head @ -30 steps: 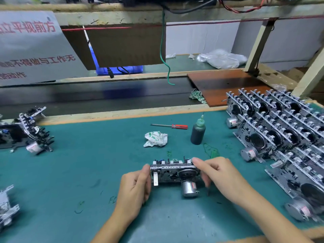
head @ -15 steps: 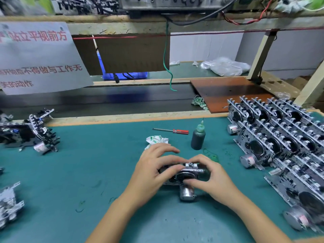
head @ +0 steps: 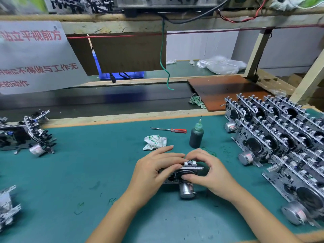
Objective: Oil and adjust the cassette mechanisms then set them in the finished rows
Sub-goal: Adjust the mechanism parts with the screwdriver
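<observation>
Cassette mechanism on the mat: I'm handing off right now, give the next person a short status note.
Left hand: fingers laid over the left part of the cassette mechanism, steadying it.
Right hand: fingers curled round its right end, thumb on the dark wheel.
The mechanism sits on the green mat, motor toward the person.
Oil bottle stands upright just behind the hands; red-handled screwdriver lies behind it, untouched.
Finished rows are on the right; the waiting mechanisms are on the left.
Done: many units already set in the rows.
Left: finish adjusting this one, set it in the rows, then work through the left-hand units.
</observation>
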Tool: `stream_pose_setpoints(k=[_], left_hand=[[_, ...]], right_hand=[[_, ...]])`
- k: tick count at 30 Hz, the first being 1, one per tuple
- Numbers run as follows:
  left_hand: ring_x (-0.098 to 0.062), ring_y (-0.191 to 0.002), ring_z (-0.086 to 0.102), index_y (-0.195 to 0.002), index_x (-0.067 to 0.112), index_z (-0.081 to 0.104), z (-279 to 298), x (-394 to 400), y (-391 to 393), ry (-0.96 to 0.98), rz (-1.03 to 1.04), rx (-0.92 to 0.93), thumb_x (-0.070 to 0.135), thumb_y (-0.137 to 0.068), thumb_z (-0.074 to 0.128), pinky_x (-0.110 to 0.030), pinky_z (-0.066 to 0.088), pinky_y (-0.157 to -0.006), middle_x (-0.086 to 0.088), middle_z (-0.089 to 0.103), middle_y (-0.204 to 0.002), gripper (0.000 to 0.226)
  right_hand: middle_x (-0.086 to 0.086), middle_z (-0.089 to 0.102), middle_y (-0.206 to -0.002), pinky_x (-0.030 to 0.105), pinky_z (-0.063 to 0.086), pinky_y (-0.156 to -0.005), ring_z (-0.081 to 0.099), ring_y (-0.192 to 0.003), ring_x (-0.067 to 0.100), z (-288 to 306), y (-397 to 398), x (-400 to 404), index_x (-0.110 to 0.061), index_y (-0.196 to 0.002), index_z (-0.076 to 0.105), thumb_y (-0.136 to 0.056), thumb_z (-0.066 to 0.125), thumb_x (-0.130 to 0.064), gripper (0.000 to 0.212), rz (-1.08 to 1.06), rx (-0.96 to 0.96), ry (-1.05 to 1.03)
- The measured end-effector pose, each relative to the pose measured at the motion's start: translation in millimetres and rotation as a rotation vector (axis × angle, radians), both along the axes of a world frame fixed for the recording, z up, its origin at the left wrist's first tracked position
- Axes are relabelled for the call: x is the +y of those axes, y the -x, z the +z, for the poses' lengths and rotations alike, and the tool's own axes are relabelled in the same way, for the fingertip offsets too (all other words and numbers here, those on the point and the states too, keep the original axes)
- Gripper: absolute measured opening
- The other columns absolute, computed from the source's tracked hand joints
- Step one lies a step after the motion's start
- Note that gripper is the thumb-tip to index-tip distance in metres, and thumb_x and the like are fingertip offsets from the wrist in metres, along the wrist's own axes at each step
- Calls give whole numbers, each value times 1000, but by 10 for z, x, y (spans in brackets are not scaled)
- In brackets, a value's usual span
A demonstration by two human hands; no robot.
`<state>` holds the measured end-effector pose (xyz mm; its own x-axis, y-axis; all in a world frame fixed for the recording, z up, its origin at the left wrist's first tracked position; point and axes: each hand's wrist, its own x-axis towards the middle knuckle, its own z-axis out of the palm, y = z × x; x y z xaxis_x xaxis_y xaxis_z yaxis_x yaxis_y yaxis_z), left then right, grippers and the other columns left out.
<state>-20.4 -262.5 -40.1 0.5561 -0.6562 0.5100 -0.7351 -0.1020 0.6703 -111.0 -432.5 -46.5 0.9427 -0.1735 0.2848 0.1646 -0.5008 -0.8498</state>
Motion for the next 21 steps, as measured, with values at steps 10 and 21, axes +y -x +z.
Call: stream_pose_setpoints(k=[10,21], left_hand=[[3,-118,53,-101,29,75,-48,20,-2,57,-44,41,30,-88,60,-14,38,-99,33,64,-108,20],[7,-112,56,-101,31,74,-10,3,-22,37,-37,52,38,-87,55,-13,39,-99,37,63,-103,25]], right_hand=[[-19,61,-95,26,44,-88,58,-96,7,-1,56,45,-36,-89,64,-65,77,-36,28,-42,5,22],[-5,63,-69,25,40,-68,60,-66,20,-171,220,7,-12,-69,68,-76,59,-50,39,-342,-200,755]])
